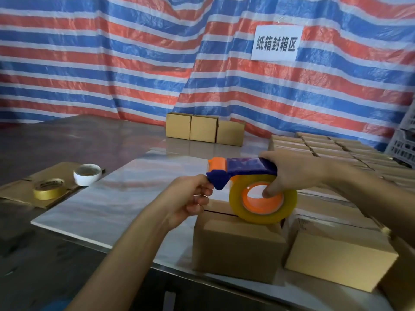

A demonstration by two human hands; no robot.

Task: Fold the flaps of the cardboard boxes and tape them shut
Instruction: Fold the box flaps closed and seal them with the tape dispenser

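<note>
A closed cardboard box [238, 245] stands on the table's near edge, its top flaps folded in with a seam showing. Above its top hovers a blue and orange tape dispenser [242, 171] carrying a roll of clear tape [262, 200]. My right hand [294, 173] grips the dispenser's blue handle, one finger reaching into the orange core. My left hand [190, 198] pinches at the dispenser's front end, fingers curled; the tape end itself is too thin to see.
A second box [336, 259] lies right of the first, with rows of several more boxes [332, 149] behind it. Three boxes [204, 131] stand at the back. A yellow tape roll [49, 188] and a white roll [87, 174] rest on flat cardboard at left.
</note>
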